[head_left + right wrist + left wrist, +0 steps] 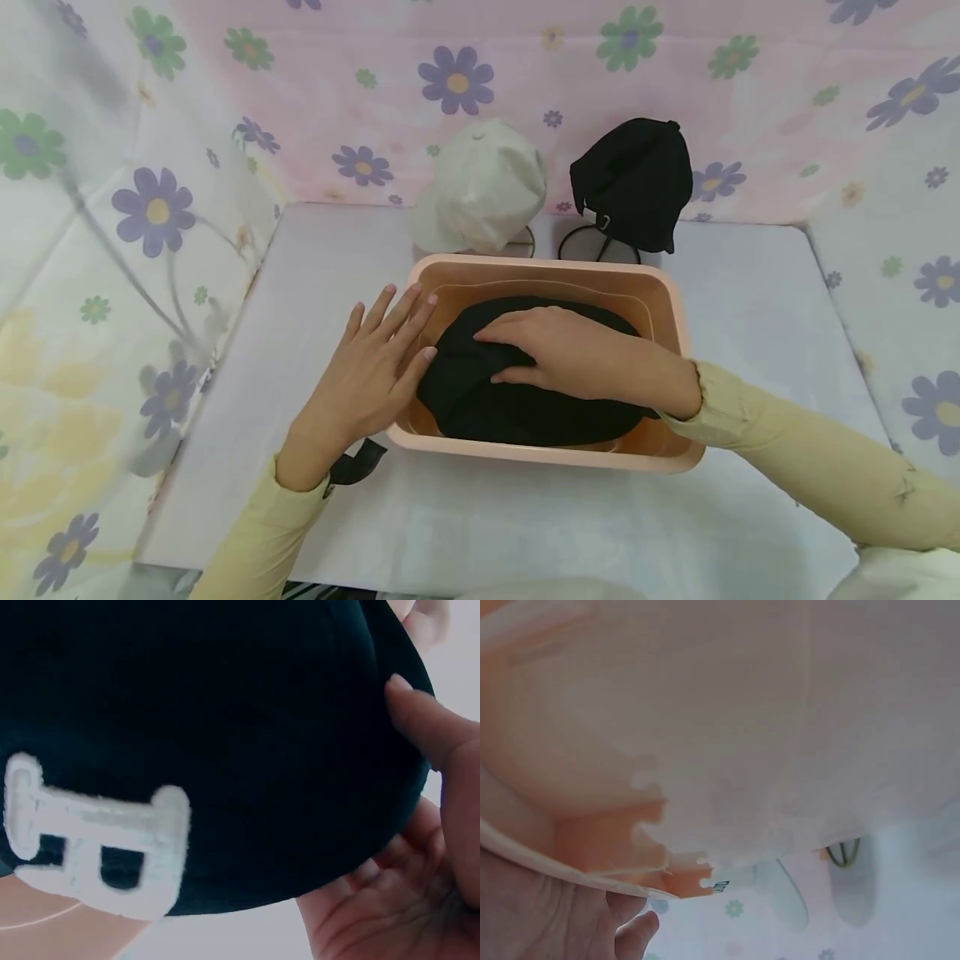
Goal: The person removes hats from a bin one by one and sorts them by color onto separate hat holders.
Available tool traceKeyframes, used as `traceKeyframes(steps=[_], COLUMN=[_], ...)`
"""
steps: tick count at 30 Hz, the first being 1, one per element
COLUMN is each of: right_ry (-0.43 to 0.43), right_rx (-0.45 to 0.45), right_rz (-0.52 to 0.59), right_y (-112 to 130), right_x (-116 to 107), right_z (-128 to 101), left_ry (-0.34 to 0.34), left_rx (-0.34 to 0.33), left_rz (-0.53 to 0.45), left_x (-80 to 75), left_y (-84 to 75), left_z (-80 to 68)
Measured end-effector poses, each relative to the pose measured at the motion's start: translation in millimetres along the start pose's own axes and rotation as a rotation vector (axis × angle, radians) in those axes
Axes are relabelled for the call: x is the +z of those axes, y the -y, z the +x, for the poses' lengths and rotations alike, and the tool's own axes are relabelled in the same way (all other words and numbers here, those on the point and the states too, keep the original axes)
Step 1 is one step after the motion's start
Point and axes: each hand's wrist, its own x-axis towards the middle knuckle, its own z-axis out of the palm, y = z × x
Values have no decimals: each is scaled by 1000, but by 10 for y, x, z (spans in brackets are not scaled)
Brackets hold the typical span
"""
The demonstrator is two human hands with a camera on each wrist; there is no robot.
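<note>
Here, nearest us, two yellow sleeves reach in over the table [225,392], which is draped in white cloth. Our left hand [367,375] lies flat, fingers straight and spread, against the left rim of the peach tub [675,317], thumb side touching the black cap [517,400] inside it. The left wrist view shows only the tub's wall up close and a bit of palm.

Our right hand [577,354] rests on top of the cap, fingers mostly straight, pressing the crown down; the right wrist view shows the thumb [424,724] curved against the cloth near a white stitched letter [97,840]. We cannot tell for sure whether it pinches the fabric or only presses.

The cap sits in the middle of the tub, filling most of its floor.

We judge the pressing goes best with the left hand steadying the rim so the tub does not slide, and the right palm spread wide and even.

Farther back, near the table's far edge, a cream cap [480,187] and a second black cap [633,183] sit on wire stands, side by side, before the flowered backdrop [675,75].
</note>
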Motion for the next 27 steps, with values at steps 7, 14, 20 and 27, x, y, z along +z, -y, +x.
traceKeyframes(steps=[7,14,20,27], right_ry=[-20,-24,-21,-51], right_rx=[-47,-114,-147,-167], right_rz=[26,85,143,154], right_y=[-65,-149,-210,-260], right_x=[4,-61,-176,-352], right_z=[-17,-62,-115,-192], left_ry=[15,19,12,4], left_rx=[-4,-7,-7,-3], left_rz=[-9,-20,-32,-40], left_x=[10,37,46,32], left_y=[-5,-4,5,21], left_z=[1,-10,-17,-2])
